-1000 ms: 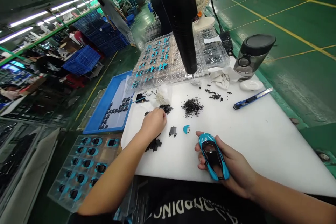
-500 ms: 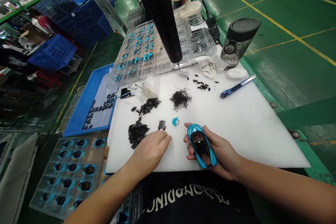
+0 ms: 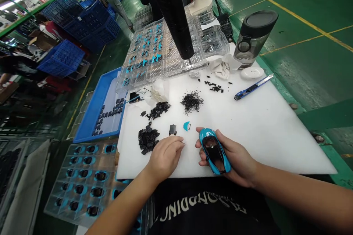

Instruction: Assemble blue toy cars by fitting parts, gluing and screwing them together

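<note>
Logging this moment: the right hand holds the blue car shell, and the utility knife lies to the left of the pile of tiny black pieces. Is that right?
Not quite: the utility knife lies to the right of the pile of tiny black pieces, as the head view shows. The right hand does hold the blue car shell.

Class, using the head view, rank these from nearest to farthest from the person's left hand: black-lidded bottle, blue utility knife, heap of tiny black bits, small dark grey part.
From the left hand:
1. Small dark grey part: just beyond the knuckles.
2. Heap of tiny black bits: farther forward, rightward.
3. Blue utility knife: right side.
4. Black-lidded bottle: beyond the knife.
</note>
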Demonstrator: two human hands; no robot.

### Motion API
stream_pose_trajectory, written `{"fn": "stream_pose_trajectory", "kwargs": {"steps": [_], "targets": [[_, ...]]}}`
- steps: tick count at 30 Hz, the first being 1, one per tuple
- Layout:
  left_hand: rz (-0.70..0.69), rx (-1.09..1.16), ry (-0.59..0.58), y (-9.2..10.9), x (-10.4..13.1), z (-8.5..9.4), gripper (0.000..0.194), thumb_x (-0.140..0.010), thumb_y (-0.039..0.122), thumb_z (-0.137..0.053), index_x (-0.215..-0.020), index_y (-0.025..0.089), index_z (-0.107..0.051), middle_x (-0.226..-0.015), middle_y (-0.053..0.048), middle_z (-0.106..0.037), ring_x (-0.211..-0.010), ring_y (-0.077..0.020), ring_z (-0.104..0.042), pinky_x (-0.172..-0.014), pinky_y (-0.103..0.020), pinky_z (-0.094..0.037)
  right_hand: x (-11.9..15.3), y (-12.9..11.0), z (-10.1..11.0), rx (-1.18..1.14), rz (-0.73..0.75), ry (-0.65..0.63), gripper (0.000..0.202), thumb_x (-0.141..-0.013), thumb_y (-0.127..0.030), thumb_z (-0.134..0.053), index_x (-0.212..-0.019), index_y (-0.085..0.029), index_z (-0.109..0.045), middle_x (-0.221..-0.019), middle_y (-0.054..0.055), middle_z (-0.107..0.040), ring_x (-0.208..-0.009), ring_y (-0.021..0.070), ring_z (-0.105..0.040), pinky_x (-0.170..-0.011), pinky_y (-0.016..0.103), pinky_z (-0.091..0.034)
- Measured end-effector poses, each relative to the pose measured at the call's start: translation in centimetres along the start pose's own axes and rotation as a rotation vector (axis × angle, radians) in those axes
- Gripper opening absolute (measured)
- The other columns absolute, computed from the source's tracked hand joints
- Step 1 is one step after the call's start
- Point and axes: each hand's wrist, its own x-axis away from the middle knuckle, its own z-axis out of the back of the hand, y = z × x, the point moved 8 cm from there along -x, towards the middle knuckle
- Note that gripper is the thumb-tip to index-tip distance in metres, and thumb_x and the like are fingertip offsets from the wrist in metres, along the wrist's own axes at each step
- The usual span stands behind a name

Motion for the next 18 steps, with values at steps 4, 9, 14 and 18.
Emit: {"fn": "stream_pose_trajectory", "kwargs": {"steps": [4,9,14,18], "targets": [[-0.129,0.051,0.084,1.0,0.7,0.8,0.032,-0.085,0.001,-0.059,-0.113,0.015,-0.057,-0.1,-0.011,-0.07,-0.097,-0.0179,-0.068,-0.081,-0.031,-0.06,-0.1,0.0,0.0,-0.001,0.0,-0.006,0.04,-0.1,-0.045,-0.04,-0.129,-0.022,-0.054,-0.103,0.008,-0.065,-0.075,0.0184,-0.062,-0.076,0.039,-0.056],[-0.15,0.145,0.096,1.9,-0.3,1.2,0.03,-0.083,-0.002,-0.061,-0.11,0.01,-0.06,-0.102,-0.012,-0.07,-0.097,-0.0161,-0.068,-0.084,-0.026,-0.06,-0.1,0.1,0.0,0.011,-0.014,-0.006,0.041,-0.101,-0.046,-0.039,-0.131,-0.022,-0.054,-0.1,0.007,-0.065,-0.075,0.0183,-0.063,-0.078,0.039,-0.057],[-0.274,0.166,0.019,3.4,-2.6,0.7,0.025,-0.088,0.006,-0.057,-0.113,0.009,-0.06,-0.104,-0.013,-0.07,-0.099,-0.0188,-0.067,-0.082,-0.03,-0.059,-0.1,0.3,0.3,0.031,-0.029,0.026,0.04,-0.1,-0.045,-0.043,-0.129,-0.021,-0.057,-0.1,0.007,-0.066,-0.076,0.0181,-0.064,-0.078,0.038,-0.058],[-0.374,0.107,0.014,4.3,-4.2,0.0,0.022,-0.086,0.01,-0.058,-0.108,0.01,-0.061,-0.095,-0.011,-0.071,-0.087,-0.0206,-0.068,-0.071,-0.033,-0.057,-0.1,0.5,0.7,0.06,-0.044,0.059,0.04,-0.1,-0.044,-0.043,-0.126,-0.02,-0.059,-0.093,0.007,-0.068,-0.075,0.0184,-0.065,-0.076,0.037,-0.059]]}}
